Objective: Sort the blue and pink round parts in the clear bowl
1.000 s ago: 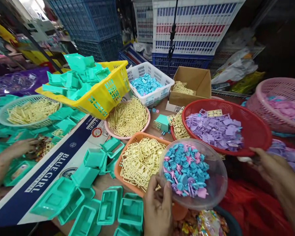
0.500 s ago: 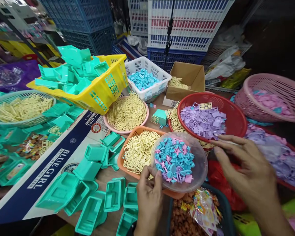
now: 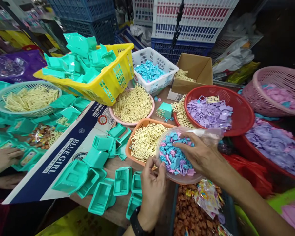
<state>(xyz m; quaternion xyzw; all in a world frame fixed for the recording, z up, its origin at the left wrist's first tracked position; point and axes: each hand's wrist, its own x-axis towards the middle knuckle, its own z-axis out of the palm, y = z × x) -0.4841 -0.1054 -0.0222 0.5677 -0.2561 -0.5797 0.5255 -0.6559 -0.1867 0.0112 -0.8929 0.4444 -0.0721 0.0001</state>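
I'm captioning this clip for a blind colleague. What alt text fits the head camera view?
A person's left hand grips the rim of a clear bowl of blue and pink plastic pieces while the right hand reaches into it. Around it stand baskets of cream frames, purple pieces and loose teal trays; another person's hand rests far left.

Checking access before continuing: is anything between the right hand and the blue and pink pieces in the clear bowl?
Nothing visible. The right hand is already inside the clear bowl, fingers on the pieces. The left hand grips the bowl's near rim.
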